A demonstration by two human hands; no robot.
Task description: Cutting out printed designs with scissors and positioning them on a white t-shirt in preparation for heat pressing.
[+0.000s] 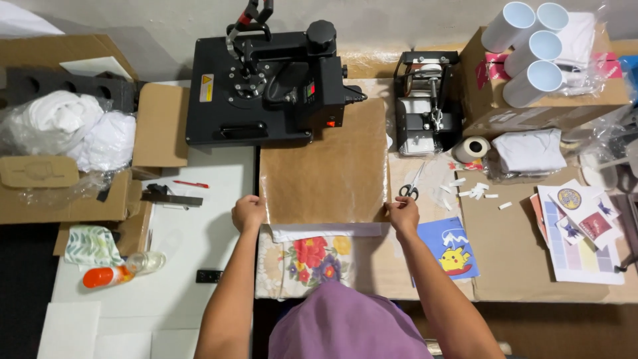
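A brown baking-paper sheet (323, 166) lies flat over the lower plate of a black heat press (266, 86). My left hand (248, 213) pinches the sheet's near left corner. My right hand (403, 214) pinches its near right corner. Under the sheet's near edge a white sheet (325, 231) sticks out. A flowered cloth (306, 262) hangs below that, toward me. The press's upper plate is swung off to the left.
Scissors (411, 189) and white tape bits (472, 191) lie right of the sheet. A mug press (425, 103), tape roll (469, 149), white mugs (531, 40) on a carton, printed sheets (578, 233), a cartoon print (452, 251). Left: bagged white cloth (73, 129), red pen (191, 184), orange-capped bottle (123, 271).
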